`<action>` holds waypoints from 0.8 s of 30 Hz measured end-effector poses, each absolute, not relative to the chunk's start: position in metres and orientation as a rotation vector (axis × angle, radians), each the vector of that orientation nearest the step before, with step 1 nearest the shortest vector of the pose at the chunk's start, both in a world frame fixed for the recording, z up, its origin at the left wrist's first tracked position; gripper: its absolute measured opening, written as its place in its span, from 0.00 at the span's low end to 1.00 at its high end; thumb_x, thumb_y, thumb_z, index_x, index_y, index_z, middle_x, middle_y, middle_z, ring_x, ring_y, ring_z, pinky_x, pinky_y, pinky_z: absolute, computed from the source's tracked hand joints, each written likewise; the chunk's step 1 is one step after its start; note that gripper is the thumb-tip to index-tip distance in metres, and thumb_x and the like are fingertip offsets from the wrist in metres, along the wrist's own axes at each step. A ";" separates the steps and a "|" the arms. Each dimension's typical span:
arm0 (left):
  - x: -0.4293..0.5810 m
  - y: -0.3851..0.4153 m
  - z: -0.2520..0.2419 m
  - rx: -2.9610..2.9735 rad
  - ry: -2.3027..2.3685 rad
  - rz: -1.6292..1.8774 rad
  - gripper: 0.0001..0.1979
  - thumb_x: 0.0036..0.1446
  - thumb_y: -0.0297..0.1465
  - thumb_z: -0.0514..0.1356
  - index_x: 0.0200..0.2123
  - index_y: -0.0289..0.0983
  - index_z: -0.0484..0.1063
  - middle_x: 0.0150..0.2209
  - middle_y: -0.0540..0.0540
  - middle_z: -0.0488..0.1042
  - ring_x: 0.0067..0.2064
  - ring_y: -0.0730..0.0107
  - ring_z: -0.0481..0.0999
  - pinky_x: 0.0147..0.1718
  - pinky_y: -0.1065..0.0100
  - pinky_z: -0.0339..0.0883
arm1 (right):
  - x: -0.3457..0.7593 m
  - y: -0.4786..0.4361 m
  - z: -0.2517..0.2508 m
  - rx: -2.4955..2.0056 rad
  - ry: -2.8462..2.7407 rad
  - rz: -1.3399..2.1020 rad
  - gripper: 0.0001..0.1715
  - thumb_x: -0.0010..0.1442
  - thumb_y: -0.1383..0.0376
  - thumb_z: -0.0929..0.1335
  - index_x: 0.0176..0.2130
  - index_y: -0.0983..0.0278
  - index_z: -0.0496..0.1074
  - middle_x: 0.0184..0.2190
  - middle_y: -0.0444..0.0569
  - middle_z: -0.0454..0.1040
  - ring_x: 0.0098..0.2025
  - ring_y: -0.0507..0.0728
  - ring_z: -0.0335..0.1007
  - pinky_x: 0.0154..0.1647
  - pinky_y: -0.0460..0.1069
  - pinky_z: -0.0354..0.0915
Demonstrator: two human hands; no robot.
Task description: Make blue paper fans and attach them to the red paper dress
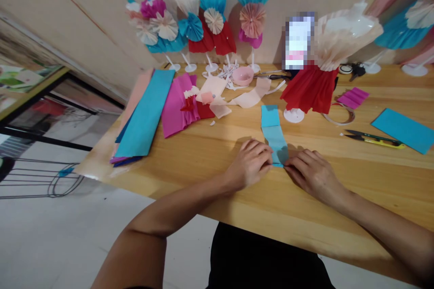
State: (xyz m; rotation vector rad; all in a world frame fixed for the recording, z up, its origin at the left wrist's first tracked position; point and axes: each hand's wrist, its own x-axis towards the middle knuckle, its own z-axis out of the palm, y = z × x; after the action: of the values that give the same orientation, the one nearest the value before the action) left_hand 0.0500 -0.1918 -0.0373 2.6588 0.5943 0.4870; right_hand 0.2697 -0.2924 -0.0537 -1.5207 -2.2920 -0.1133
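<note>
A narrow strip of blue crepe paper [275, 137] lies on the wooden table, running away from me, with a crease across its far part. Its near end has a thin fold. My left hand [252, 162] pinches the left end of that fold, fingers curled. At the right end, my right hand [313, 174] grips the same fold between thumb and fingers. Beyond the strip stands a small dress form in a cream paper top and red paper skirt [307, 90] on a white base.
Several dressed mini forms [213, 22] line the wall. Folded crepe sheets [145, 117] and magenta paper [179, 106] lie left. A pink bowl [242, 76] sits among scraps. Yellow-handled thread snips [376, 140], a tape roll [339, 115] and a blue sheet [403, 128] are right. A blurred screen [299, 43] leans behind.
</note>
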 end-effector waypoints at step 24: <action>0.055 -0.190 -0.048 2.595 0.546 0.533 0.05 0.63 0.34 0.58 0.38 0.41 0.72 0.53 0.48 0.73 0.59 0.65 0.66 0.67 0.51 0.46 | 0.273 -0.292 -0.050 -1.484 -2.385 -0.190 0.07 0.66 0.64 0.66 0.38 0.61 0.74 0.30 0.47 0.70 0.36 0.57 0.63 0.40 0.52 0.55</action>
State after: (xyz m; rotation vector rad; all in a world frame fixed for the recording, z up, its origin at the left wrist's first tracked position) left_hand 0.0548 -0.1902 -0.0477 2.5945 0.5465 0.5330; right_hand 0.2728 -0.2918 -0.0496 -1.4837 -2.3852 -0.1900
